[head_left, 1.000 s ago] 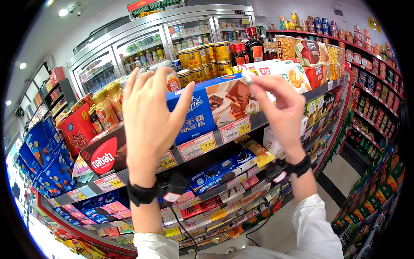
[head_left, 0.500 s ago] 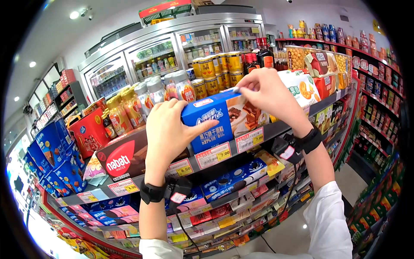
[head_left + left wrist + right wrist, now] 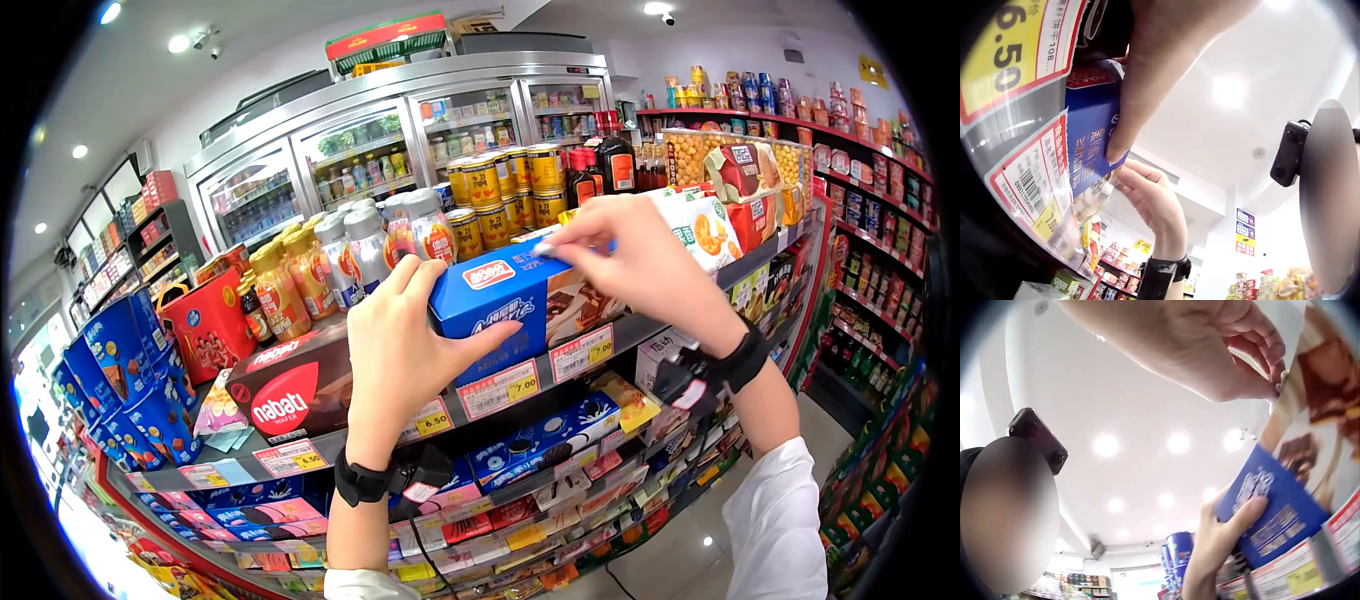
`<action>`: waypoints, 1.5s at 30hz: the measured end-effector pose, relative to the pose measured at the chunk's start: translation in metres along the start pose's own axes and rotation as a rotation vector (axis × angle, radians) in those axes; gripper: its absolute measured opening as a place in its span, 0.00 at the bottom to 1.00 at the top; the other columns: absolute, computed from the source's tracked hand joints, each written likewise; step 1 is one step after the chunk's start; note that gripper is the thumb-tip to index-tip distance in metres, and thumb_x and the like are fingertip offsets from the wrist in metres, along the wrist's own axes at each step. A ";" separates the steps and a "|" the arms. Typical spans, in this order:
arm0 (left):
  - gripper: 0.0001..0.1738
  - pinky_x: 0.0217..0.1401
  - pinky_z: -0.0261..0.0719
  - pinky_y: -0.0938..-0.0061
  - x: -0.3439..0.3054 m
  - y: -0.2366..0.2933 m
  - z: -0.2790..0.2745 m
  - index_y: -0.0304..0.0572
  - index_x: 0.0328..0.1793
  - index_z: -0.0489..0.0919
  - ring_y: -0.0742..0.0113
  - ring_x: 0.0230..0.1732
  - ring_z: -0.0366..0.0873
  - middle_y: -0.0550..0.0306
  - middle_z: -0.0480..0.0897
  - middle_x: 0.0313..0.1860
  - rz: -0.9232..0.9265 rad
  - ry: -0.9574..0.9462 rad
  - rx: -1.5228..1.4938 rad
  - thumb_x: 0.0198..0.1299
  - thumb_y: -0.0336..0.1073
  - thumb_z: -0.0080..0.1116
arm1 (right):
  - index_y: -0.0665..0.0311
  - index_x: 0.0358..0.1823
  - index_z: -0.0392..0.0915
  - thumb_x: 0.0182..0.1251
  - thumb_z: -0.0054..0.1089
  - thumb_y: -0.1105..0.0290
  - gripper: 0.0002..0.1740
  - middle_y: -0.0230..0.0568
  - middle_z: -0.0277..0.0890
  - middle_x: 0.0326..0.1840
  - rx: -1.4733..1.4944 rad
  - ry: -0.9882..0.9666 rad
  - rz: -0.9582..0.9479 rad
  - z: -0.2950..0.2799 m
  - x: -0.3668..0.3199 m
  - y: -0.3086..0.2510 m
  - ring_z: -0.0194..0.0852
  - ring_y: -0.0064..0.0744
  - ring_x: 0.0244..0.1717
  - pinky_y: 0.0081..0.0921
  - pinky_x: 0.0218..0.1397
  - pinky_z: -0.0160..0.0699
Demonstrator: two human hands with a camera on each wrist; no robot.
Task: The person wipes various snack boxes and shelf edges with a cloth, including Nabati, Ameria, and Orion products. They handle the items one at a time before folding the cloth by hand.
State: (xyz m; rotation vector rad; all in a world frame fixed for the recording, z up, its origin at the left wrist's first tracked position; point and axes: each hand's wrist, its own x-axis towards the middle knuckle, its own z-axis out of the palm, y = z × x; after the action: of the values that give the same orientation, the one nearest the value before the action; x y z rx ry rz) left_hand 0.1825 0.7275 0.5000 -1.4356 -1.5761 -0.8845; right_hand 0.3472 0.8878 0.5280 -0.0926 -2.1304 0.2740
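Blue biscuit box, one, on the shelf; two hands at work.
Blue box (image 3: 520,300): on the upper shelf (image 3: 632,325), behind price tags (image 3: 497,392), right of the brown wafer box (image 3: 290,390). Left hand (image 3: 395,345): grips the near end, thumb across the front, fingers over the top edge. Right hand (image 3: 640,260): thumb and fingers pinch a small pale item (image 3: 543,248), type unclear, at the box top. Step in hand, as judged: fine work along the top edge; it calls for a steady left grip and a light right pinch.
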 end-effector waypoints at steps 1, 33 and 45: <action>0.32 0.37 0.81 0.67 0.000 0.000 0.000 0.37 0.40 0.81 0.56 0.32 0.83 0.54 0.81 0.33 0.004 0.007 -0.004 0.35 0.52 0.81 | 0.70 0.35 0.86 0.56 0.63 0.75 0.08 0.53 0.83 0.29 0.004 0.022 0.048 -0.007 -0.003 0.007 0.84 0.40 0.29 0.30 0.37 0.81; 0.34 0.40 0.81 0.67 -0.001 0.000 0.000 0.33 0.44 0.81 0.56 0.35 0.83 0.52 0.82 0.37 -0.021 -0.005 -0.029 0.36 0.50 0.81 | 0.73 0.34 0.85 0.57 0.58 0.75 0.09 0.54 0.83 0.28 -0.125 0.115 0.148 -0.002 0.008 0.039 0.84 0.46 0.31 0.32 0.41 0.83; 0.28 0.35 0.80 0.63 -0.001 -0.007 0.004 0.39 0.41 0.79 0.51 0.32 0.83 0.51 0.81 0.34 -0.008 -0.026 -0.059 0.36 0.47 0.77 | 0.71 0.36 0.84 0.58 0.59 0.78 0.07 0.49 0.79 0.34 0.161 0.154 -0.290 0.068 0.008 -0.050 0.80 0.46 0.36 0.35 0.40 0.78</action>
State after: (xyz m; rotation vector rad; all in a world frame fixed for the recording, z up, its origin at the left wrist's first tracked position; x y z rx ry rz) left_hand 0.1749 0.7297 0.4971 -1.4891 -1.5875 -0.9276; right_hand 0.2879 0.8297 0.5101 0.2785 -1.9311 0.2562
